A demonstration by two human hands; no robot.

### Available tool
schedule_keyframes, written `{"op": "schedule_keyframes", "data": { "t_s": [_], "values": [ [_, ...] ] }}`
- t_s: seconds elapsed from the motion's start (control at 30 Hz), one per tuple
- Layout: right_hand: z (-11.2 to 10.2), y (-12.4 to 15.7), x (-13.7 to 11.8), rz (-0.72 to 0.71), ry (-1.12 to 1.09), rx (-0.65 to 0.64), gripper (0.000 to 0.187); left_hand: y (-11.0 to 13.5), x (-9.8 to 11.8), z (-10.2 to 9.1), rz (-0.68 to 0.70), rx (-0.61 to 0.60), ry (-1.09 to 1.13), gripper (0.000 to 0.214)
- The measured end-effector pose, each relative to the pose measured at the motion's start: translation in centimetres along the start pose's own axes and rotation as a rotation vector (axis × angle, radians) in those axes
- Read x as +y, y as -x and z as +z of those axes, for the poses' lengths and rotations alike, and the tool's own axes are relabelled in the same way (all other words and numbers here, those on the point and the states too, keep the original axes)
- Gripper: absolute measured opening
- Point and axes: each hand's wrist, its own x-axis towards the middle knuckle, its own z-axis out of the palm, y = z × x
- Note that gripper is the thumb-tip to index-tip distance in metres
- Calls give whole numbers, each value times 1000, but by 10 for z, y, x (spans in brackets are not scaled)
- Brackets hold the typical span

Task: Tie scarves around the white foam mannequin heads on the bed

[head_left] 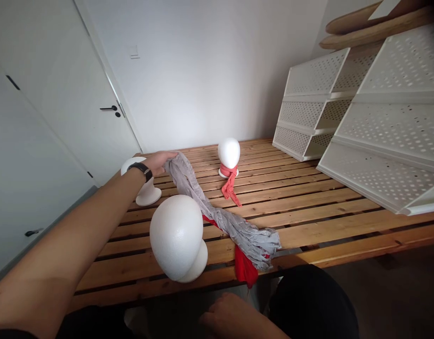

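The right hand point(224, 313) is low in the shade at the near edge, its fingers blurred; I cannot tell whether it is spread or curled. The left hand point(158, 163), fingers partly hidden, pinches the far end of a grey scarf point(234, 226), which runs diagonally across the slatted desk point(280, 187) to its near edge, covering much of a red cloth point(245, 268). The left forearm hides part of the left head form point(148, 192). At right, white perforated bins point(307, 106) stand stacked, their insides too dark to read, with wooden boards point(372, 35) on top, cut off. The near head form point(176, 235) blocks some slats; the far head form point(228, 152) wears a knotted coral scarf point(231, 186).
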Motion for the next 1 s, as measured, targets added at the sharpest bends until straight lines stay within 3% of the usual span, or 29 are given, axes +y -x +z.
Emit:
{"op": "schedule_keyframes", "data": {
  "t_s": [0.07,0.13,0.2,0.3,0.33,0.4,0.43,0.47,0.5,0.57,0.63,0.7,0.77,0.87,0.93,1.0],
  "values": [
    [-26,12,-13,-24,-29,126,32,-3,16,8,19,-46,3,28],
    [-69,28,-28,-48,-115,312,20,-2,34,17,63,-90,-12,30],
    [-129,40,-42,-35,-224,489,30,1,54,28,112,-129,-58,32],
    [-233,36,-57,36,-191,909,24,13,87,45,191,-230,-163,39],
    [-267,27,-59,36,-148,1026,31,18,99,51,229,-264,-204,41],
    [-330,1,-64,40,-131,1156,74,28,122,66,298,-326,-264,42],
    [-357,-14,-67,20,-157,1171,96,32,134,73,314,-355,-277,41],
    [-381,-28,-69,1,-229,1156,105,36,145,80,315,-383,-279,39],
    [-401,-40,-72,-33,-332,1093,100,38,156,86,308,-406,-276,37],
    [-432,-55,-80,-93,-522,944,72,41,178,90,301,-401,-282,35],
    [-456,-53,-90,-94,-612,808,47,43,200,85,323,-320,-334,35],
    [-477,-36,-103,-45,-586,684,37,49,221,72,340,-247,-427,35],
    [-497,-11,-120,17,-515,570,34,64,242,60,329,-248,-585,36],
    [-527,28,-155,106,-423,584,28,97,271,53,319,-271,-996,45],
    [-543,51,-180,165,-332,643,55,117,292,55,371,-188,-1251,54],
    [-556,70,-205,195,-228,634,72,129,314,58,494,-73,-1253,56]
  ]
}}
